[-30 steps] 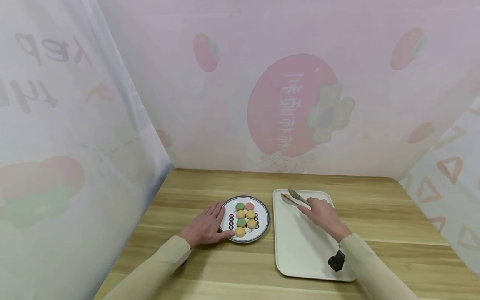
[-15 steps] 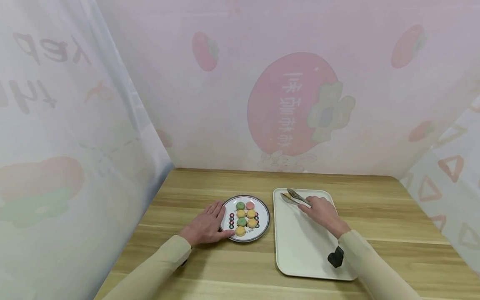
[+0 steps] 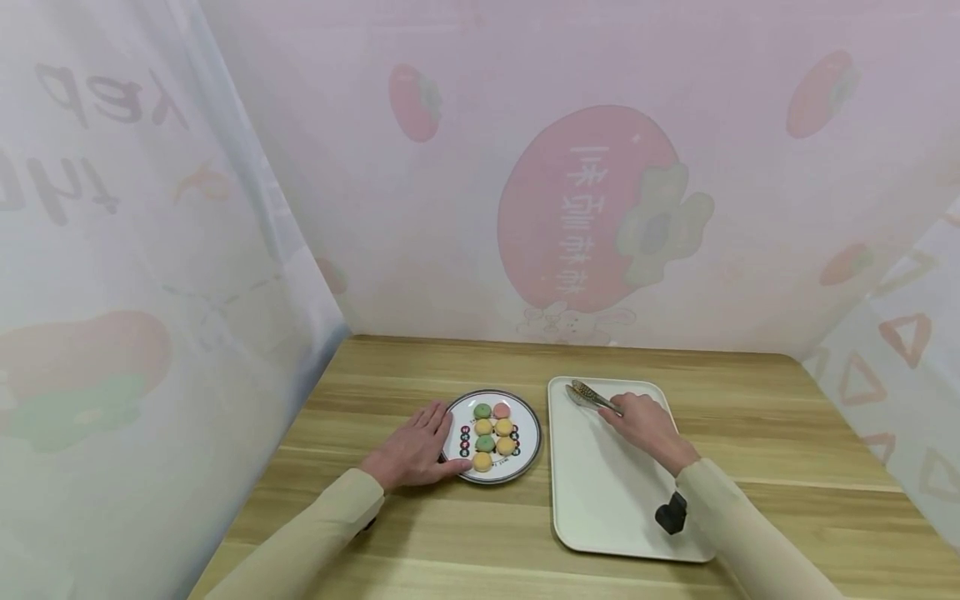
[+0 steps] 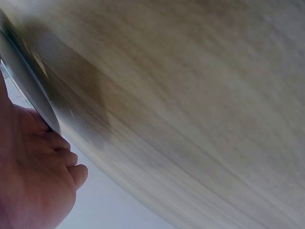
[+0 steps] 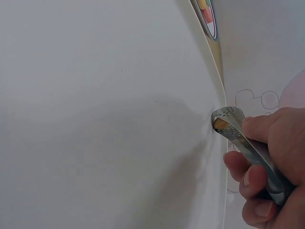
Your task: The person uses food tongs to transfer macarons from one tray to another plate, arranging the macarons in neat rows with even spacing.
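A light wooden table stands walled by sheer pink curtains printed with strawberries and mirrored writing I cannot read. The right hand clenches perforated metal tongs over the cream rectangular tray; the left hand lies flat-fingered against the round white dark-rimmed plate of coloured sweets.

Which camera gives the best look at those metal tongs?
The right wrist view: the tongs fill the frame close up, gripped by the right hand, with something yellowish between their tips. The head view shows them small over the tray's far corner. The left wrist view does not show them.
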